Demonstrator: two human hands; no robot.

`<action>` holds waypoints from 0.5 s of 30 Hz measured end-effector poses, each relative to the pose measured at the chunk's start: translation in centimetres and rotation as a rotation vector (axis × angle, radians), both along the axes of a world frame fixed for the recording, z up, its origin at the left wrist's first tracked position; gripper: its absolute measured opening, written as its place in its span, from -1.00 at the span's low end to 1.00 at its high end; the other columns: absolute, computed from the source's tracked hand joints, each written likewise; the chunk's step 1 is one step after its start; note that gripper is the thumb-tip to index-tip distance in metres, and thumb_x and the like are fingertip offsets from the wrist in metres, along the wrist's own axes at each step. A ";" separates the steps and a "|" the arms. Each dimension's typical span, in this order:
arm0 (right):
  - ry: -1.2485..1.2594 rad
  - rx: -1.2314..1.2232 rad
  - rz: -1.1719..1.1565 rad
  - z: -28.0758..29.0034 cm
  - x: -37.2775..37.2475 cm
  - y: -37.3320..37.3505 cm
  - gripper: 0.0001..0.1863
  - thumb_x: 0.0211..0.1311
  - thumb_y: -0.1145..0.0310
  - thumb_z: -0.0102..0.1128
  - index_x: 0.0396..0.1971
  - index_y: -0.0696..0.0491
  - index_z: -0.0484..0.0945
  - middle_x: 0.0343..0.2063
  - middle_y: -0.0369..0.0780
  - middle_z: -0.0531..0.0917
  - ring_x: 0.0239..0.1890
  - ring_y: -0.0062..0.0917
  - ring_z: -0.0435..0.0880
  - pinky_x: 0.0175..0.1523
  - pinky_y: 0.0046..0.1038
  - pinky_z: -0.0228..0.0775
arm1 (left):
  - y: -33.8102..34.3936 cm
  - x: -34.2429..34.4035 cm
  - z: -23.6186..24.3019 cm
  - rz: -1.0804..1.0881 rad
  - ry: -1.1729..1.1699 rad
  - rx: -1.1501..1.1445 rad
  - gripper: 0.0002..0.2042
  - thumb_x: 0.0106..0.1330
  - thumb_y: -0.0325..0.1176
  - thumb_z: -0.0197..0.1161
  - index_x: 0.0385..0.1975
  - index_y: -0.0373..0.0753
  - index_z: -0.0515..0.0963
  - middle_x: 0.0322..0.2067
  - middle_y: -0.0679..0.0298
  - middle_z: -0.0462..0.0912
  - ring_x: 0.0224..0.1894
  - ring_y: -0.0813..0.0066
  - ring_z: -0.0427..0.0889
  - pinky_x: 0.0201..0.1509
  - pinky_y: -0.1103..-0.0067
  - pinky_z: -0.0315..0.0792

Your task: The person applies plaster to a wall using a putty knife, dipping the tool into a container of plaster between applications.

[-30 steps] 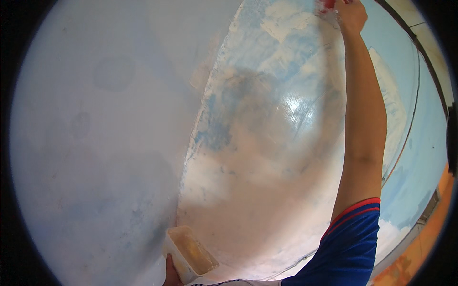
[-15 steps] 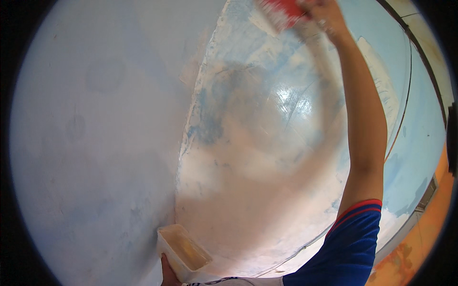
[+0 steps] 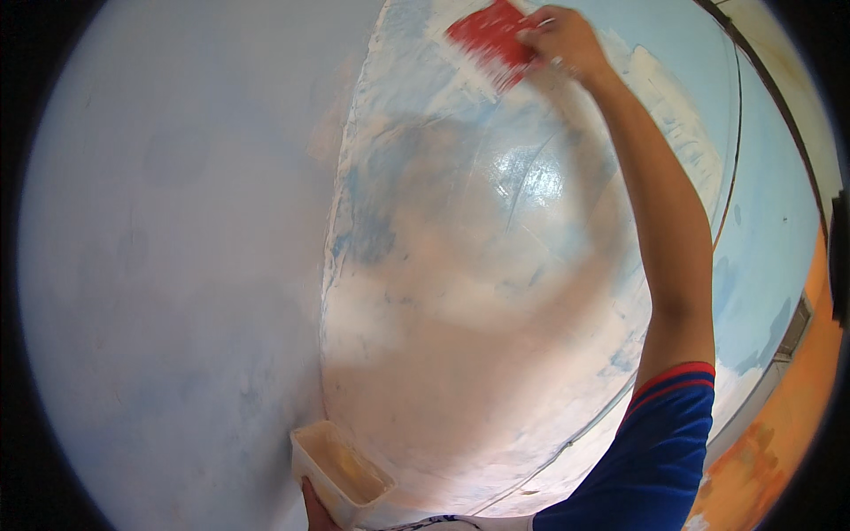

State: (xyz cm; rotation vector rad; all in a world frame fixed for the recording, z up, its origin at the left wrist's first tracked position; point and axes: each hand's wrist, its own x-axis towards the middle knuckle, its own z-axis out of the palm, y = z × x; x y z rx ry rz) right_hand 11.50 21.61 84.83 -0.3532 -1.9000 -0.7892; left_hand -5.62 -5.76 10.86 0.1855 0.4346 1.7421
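High up, my right hand [image 3: 567, 40] grips a flat red putty spreader [image 3: 492, 42] smeared with white paste. Its edge lies against the pale blue wall [image 3: 522, 230], which carries patches of whitish putty. Low down near the wall corner, my left hand [image 3: 317, 509] is closed around the side of a white rectangular plastic tub [image 3: 310, 447]. The tub is tilted and its open top shows cream-coloured residue inside. Most of the left hand's fingers are hidden behind the tub.
A bluish-grey wall [image 3: 177, 248] meets the puttied wall at a rough corner line on the left. A thin cable [image 3: 567, 445] runs along the wall at lower right. Farther right are a dark strip [image 3: 779, 106] and an orange wall [image 3: 753, 460].
The right hand and the red spreader have moved slightly down and left in the picture. The view has shifted a little; the left hand still holds the tub.
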 end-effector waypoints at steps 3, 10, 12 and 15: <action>0.506 0.077 0.114 4.6 4.5 -1.6 -0.80 0.03 0.47 0.30 -0.34 0.26 0.65 -0.48 0.04 0.74 -0.44 -0.29 0.77 -0.31 -0.29 0.63 | 0.3 0.2 -0.4 -0.018 0.006 0.009 -0.25 0.49 0.41 -0.34 0.51 0.07 0.18 0.40 0.19 0.36 0.39 0.10 0.34 0.46 0.16 0.28; 0.094 -0.292 0.100 -4.2 0.0 -2.9 -0.85 0.18 0.51 0.34 -0.29 0.23 0.60 -0.50 -0.01 0.72 -0.44 -0.40 0.72 -0.35 -0.32 0.56 | -0.2 0.7 -0.8 0.001 -0.011 0.006 -0.25 0.49 0.40 -0.35 0.52 0.06 0.16 0.42 0.21 0.33 0.42 0.12 0.29 0.49 0.20 0.23; 0.308 -0.039 0.036 -2.7 2.8 -1.6 -0.88 0.20 0.53 0.30 -0.32 0.24 0.57 -0.49 0.00 0.72 -0.43 -0.40 0.73 -0.31 -0.32 0.59 | 0.4 0.5 -0.6 -0.030 -0.033 -0.003 -0.25 0.50 0.39 -0.36 0.53 0.06 0.14 0.44 0.22 0.31 0.44 0.13 0.26 0.50 0.23 0.21; 0.568 0.227 0.091 3.5 8.8 -1.0 -0.88 0.22 0.55 0.26 -0.30 0.25 0.54 -0.47 -0.01 0.72 -0.45 -0.39 0.74 -0.38 -0.33 0.60 | 1.0 0.7 0.0 -0.074 -0.090 -0.011 -0.27 0.52 0.37 -0.38 0.53 0.06 0.12 0.45 0.23 0.29 0.46 0.15 0.23 0.51 0.27 0.19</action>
